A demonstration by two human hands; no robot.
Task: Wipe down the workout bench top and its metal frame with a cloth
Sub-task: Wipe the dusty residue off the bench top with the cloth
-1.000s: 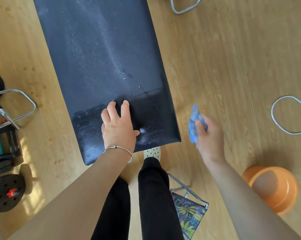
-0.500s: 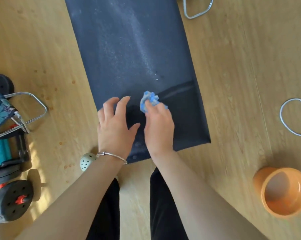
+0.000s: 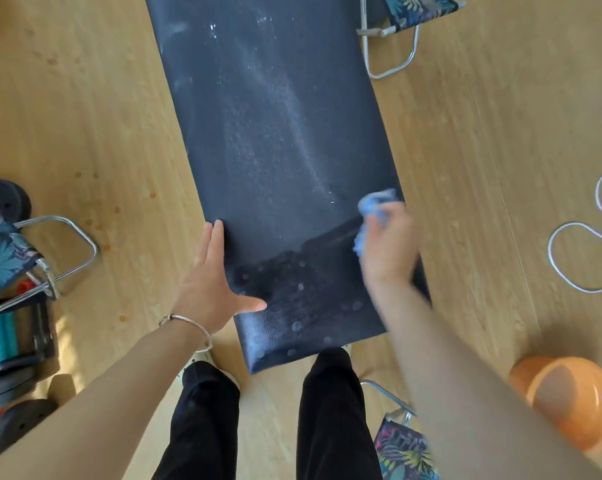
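Note:
The dark padded bench top point(image 3: 275, 140) runs from the top of the view down to my legs, dusty white over most of its length and darker near its front end. My right hand point(image 3: 388, 254), blurred, holds a crumpled blue cloth point(image 3: 374, 206) against the pad near its right edge. My left hand point(image 3: 211, 282), with a bracelet on the wrist, lies flat with straight fingers on the pad's left edge, thumb spread onto the surface. The bench's metal frame is hidden under the pad.
An orange bowl point(image 3: 569, 400) sits on the wooden floor at lower right. Folding stools with metal tube legs stand at left point(image 3: 64, 244), top right point(image 3: 396, 39) and bottom point(image 3: 401, 445). Weight plates point(image 3: 5, 199) and rollers lie at far left, white rope loops point(image 3: 583, 258) at right.
My right hand brought the cloth from beside the bench onto the pad, then swept it to the right edge. My left hand slid from the pad's middle to its left edge.

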